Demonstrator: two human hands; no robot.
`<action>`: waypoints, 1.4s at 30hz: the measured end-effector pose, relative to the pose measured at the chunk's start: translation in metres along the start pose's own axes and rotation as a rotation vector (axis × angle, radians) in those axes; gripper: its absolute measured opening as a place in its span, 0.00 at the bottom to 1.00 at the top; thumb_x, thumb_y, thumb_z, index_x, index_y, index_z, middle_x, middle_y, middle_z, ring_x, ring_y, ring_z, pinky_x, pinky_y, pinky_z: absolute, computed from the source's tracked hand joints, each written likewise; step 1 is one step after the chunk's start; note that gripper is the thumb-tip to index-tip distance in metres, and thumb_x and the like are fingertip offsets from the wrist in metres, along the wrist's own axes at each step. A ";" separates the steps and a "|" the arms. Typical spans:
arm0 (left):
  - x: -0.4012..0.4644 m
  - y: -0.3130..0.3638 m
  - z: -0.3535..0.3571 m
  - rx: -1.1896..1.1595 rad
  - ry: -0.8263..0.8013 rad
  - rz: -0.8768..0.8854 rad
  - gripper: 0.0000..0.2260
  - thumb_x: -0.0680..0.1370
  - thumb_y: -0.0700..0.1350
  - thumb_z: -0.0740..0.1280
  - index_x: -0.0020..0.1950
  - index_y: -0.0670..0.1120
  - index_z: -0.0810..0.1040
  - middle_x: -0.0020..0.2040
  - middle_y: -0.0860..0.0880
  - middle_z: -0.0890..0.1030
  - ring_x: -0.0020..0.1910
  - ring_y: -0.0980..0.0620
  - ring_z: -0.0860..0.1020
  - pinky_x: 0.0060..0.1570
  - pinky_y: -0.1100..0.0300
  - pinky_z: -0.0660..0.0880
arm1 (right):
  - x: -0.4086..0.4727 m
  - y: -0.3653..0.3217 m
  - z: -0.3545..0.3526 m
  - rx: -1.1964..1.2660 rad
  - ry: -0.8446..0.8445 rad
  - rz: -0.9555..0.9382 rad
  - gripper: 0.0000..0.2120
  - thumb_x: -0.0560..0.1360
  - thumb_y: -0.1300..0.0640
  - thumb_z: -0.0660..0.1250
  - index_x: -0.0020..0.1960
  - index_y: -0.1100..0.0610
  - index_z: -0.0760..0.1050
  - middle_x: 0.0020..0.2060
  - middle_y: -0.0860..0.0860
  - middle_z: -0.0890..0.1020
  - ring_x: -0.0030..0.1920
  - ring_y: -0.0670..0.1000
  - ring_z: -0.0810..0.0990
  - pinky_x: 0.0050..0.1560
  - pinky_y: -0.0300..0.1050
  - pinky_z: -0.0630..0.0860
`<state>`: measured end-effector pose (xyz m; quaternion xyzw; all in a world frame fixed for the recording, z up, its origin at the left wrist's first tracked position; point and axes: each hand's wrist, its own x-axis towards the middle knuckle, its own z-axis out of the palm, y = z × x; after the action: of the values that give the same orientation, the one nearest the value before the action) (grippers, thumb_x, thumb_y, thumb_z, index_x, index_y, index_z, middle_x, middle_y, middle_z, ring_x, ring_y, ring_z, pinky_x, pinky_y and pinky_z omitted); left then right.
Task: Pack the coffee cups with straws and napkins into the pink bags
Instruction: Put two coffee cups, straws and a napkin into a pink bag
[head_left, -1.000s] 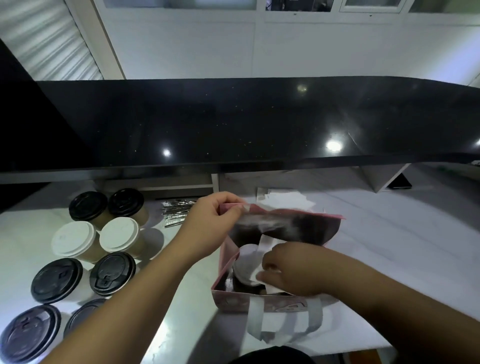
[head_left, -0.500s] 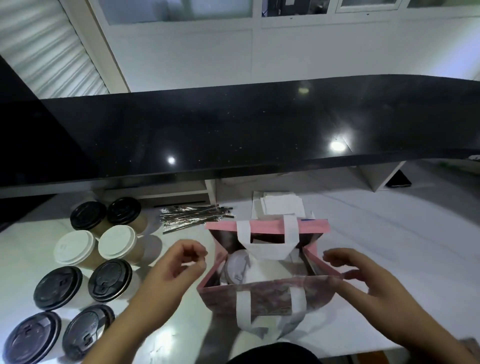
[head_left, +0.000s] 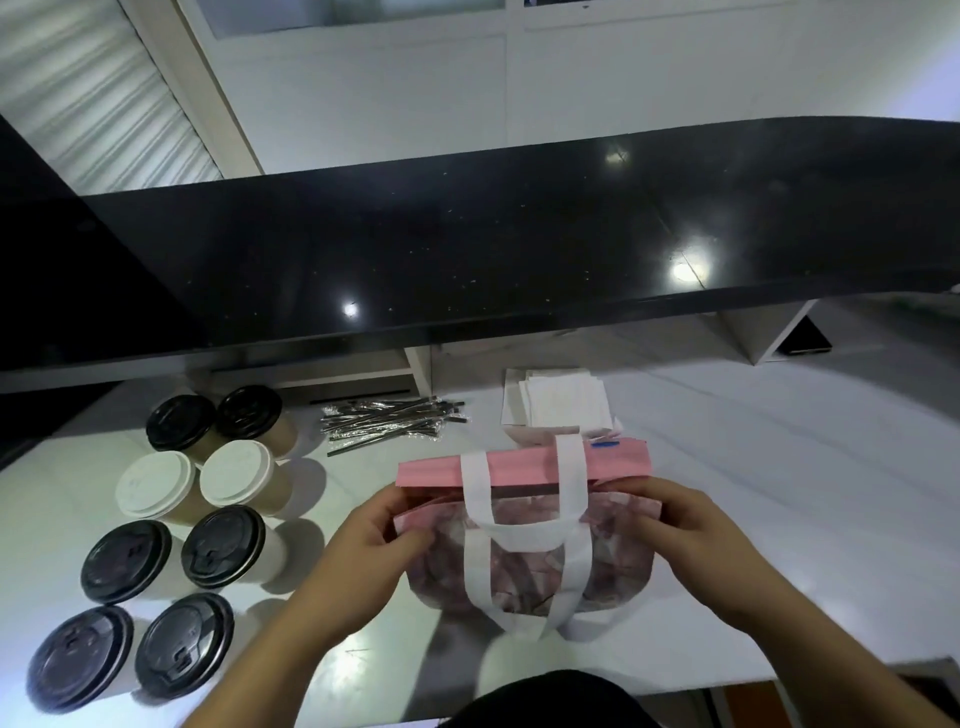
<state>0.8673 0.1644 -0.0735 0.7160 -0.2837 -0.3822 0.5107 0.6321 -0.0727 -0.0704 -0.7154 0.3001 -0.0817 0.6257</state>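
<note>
Pink bag (head_left: 524, 551) on white counter (head_left: 779, 493) before me, left hand (head_left: 363, 551) and right hand (head_left: 685, 525) pinching its top corners, mouth apparently pressed closed, lidded cups (head_left: 223, 540) well left.

Left hand (head_left: 371, 540) and right hand (head_left: 691, 530) pinch the pink bag (head_left: 524, 551) top.
</note>
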 end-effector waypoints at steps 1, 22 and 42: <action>0.003 -0.003 0.000 -0.035 0.031 -0.001 0.20 0.75 0.40 0.69 0.61 0.62 0.82 0.60 0.52 0.86 0.61 0.50 0.83 0.57 0.55 0.81 | 0.002 0.002 0.000 0.018 0.012 0.012 0.19 0.81 0.64 0.64 0.59 0.43 0.84 0.54 0.47 0.87 0.54 0.49 0.86 0.56 0.51 0.83; 0.027 0.003 -0.001 0.568 0.164 0.405 0.22 0.75 0.33 0.75 0.52 0.60 0.75 0.59 0.65 0.78 0.58 0.62 0.77 0.54 0.66 0.74 | 0.033 0.022 -0.014 -0.956 0.231 -0.541 0.18 0.71 0.57 0.78 0.59 0.50 0.79 0.59 0.46 0.78 0.59 0.51 0.75 0.55 0.48 0.79; 0.039 0.036 0.003 1.080 -0.111 0.484 0.19 0.77 0.41 0.68 0.67 0.54 0.81 0.61 0.56 0.81 0.60 0.50 0.75 0.60 0.56 0.68 | 0.043 -0.020 -0.005 -1.074 0.012 -0.594 0.12 0.80 0.44 0.64 0.60 0.44 0.80 0.51 0.42 0.78 0.50 0.48 0.74 0.48 0.42 0.71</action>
<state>0.8858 0.1199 -0.0502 0.7684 -0.6194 -0.0933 0.1313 0.6711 -0.0989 -0.0620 -0.9833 0.0906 -0.0942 0.1266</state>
